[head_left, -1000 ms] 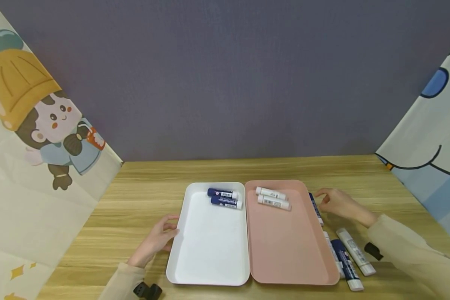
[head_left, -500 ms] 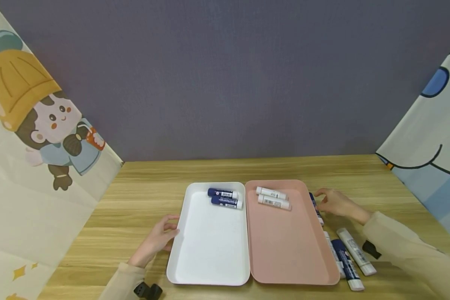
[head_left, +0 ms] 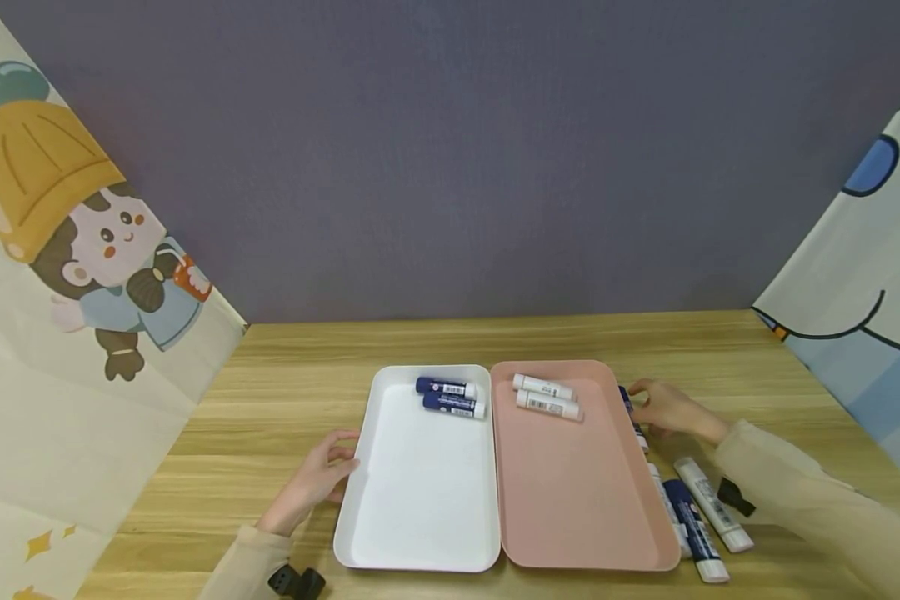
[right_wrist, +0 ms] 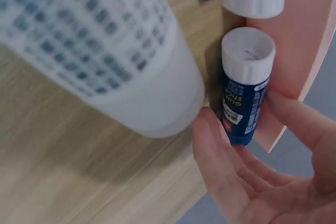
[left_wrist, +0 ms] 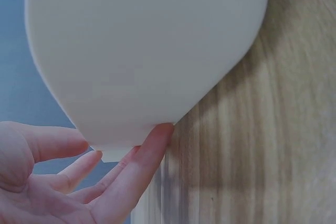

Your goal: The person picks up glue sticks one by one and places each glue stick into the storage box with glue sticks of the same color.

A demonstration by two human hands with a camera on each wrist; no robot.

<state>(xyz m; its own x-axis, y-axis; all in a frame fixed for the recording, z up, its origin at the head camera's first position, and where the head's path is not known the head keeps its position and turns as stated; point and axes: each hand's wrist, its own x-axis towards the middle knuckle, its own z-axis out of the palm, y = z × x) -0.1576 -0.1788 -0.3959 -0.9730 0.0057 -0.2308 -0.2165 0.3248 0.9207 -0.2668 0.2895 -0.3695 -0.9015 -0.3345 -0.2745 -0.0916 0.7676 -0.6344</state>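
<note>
My left hand holds the left side of the white tray, thumb and fingertips spread across its outer wall. My right hand is at the outer right side of the pink tray. There it pinches a navy glue stick with a white end, thumb on one side and fingers on the other. Two navy glue sticks lie inside the white tray, near its far right corner. Two white glue sticks lie in the pink tray's far end.
Right of the pink tray, nearer me, lie another navy glue stick, a white glue stick and one more white glue stick partly hidden by the tray wall. The trays stand side by side on the wood-patterned table. A grey wall rises behind.
My right hand has moved slightly left and closed in on the navy glue stick beside the pink tray. The left hand and both trays have stayed in place.
</note>
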